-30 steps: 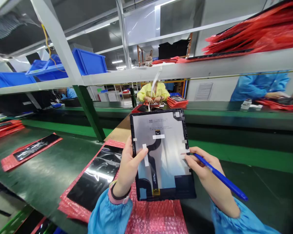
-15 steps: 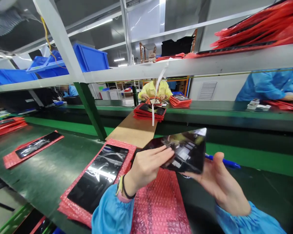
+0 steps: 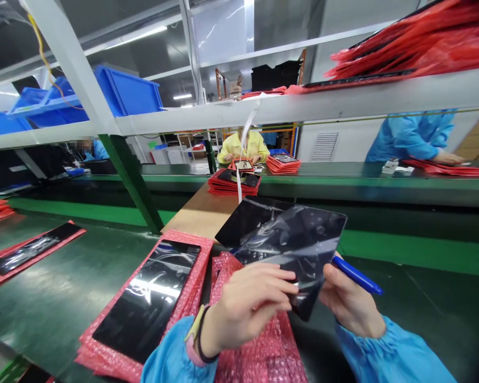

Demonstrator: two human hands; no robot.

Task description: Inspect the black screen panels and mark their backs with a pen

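Because the dark panel (image 3: 281, 229) is tilted and its glossy face shows many bright streaks, steady support at the rim would likely serve best, with light contact on the face and no twisting that might flex it. The blue pen (image 3: 357, 274) shares the right hand (image 3: 348, 300), so its tip is probably best kept away from the glass. Taking the panel's middle as the clock's centre, the right thumb closes on the edge at four o'clock, the other fingers mostly hidden behind, gripping panel and pen together. The left hand (image 3: 249, 306) reaches across the lower face at six o'clock, its fingers loosely bent and close together; whether they press, pinch or merely brush the surface, I cannot tell. From the left hand, the panel lies toward one o'clock; from the right, toward ten. Pink bubble wrap (image 3: 279, 351) lies below at six o'clock, and another screen (image 3: 143, 308) rests on wrapping at eight, well apart from the right hand.
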